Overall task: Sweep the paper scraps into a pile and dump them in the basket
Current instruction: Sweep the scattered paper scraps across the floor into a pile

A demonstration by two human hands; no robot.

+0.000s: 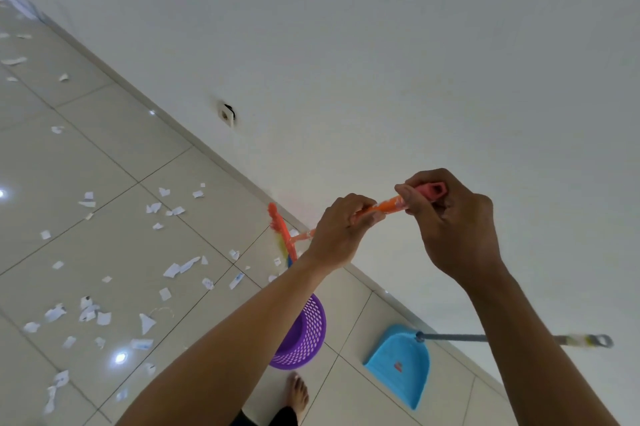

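Both my hands hold an orange broom handle (386,207) in front of the white wall. My left hand (341,231) grips the shaft lower down; my right hand (450,218) grips its pink top end. The broom's orange head (282,235) rests on the floor by the wall. Several white paper scraps (104,287) lie scattered across the tiled floor to the left. A purple perforated basket (306,335) stands below my left forearm, partly hidden by it.
A blue dustpan (401,363) with a long grey handle (512,338) leans against the wall at lower right. My bare foot (298,394) stands beside the basket. A wall socket (227,114) sits low on the wall.
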